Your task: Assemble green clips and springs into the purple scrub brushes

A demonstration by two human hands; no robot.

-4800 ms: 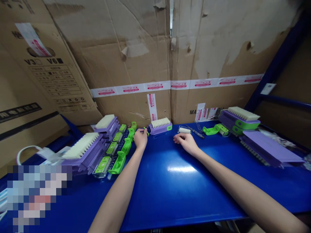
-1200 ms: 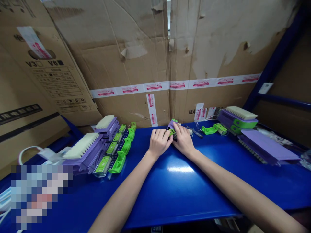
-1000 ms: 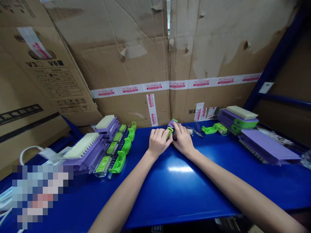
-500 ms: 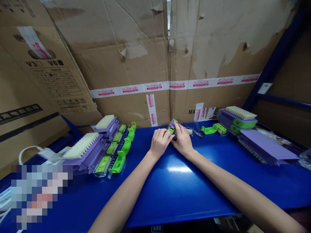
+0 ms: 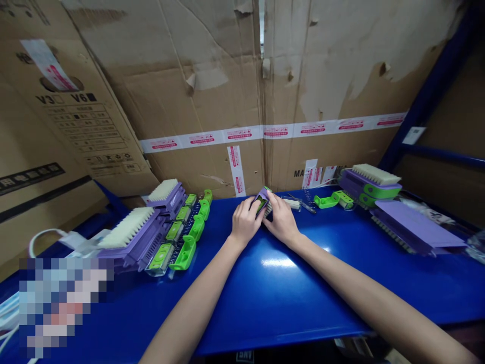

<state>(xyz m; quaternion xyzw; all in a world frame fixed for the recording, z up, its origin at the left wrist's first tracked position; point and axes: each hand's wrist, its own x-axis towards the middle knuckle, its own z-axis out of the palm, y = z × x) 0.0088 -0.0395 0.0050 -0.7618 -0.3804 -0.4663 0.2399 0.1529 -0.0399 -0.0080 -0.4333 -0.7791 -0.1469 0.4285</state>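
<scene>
At the back of the blue table [image 5: 273, 293], both hands grip one small purple brush with a green part [image 5: 262, 202]. My left hand [image 5: 244, 222] closes on its left side with the thumb on the green piece. My right hand [image 5: 279, 218] wraps its right side, and the brush is tilted up on edge between them. Its bristles are mostly hidden by my fingers.
A row of purple brushes [image 5: 131, 230] and green handle parts [image 5: 189, 237] lies at the left. At the right are a green part [image 5: 328, 202], a stacked brush [image 5: 373, 181] and a flat purple piece [image 5: 417, 225]. A small white block [image 5: 293, 203] lies beside my hands. Cardboard boxes [image 5: 227, 91] wall the back.
Earlier my hands were apart, the left on a green part, the right resting near the white block. Now both hold the brush; over the last second it tilted slightly left.
</scene>
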